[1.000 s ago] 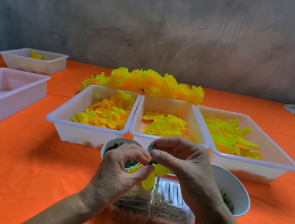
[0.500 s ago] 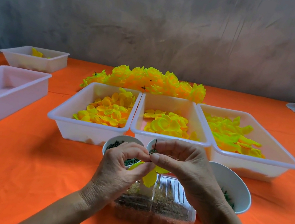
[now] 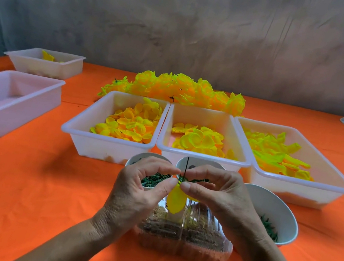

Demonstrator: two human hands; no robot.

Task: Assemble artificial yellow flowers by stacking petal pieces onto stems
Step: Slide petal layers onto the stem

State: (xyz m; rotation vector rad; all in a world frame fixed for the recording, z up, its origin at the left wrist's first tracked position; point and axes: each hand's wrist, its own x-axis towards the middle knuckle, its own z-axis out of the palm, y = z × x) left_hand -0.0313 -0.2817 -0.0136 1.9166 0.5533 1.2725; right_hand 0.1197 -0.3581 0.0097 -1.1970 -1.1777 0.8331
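Both hands (image 3: 178, 191) pinching stem (image 3: 186, 166)

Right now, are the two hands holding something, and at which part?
Both hands hold a yellow petal piece on a thin dark stem. The left hand and right hand pinch it at the petal's top.

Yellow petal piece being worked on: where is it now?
Head view, low centre: the yellow petal piece hangs between the left hand and right hand, pinched on the thin stem, above the clear container.
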